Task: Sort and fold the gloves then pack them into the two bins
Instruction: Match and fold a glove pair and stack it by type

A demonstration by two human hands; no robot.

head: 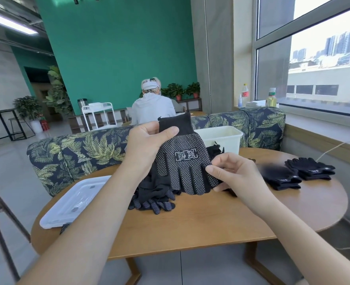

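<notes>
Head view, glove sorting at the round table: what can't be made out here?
- White bin: its inside is hidden by its own wall and the held glove.
- Second bin: only a clear lid shows.
- Loose glove pile: count hidden by the glove and left hand.
- Folded gloves: one stack is blurred.
- Right hand: its fingertips behind the glove are hidden.

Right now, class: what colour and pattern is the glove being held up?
Black glove with small white dots and a white emblem; head view.
</notes>
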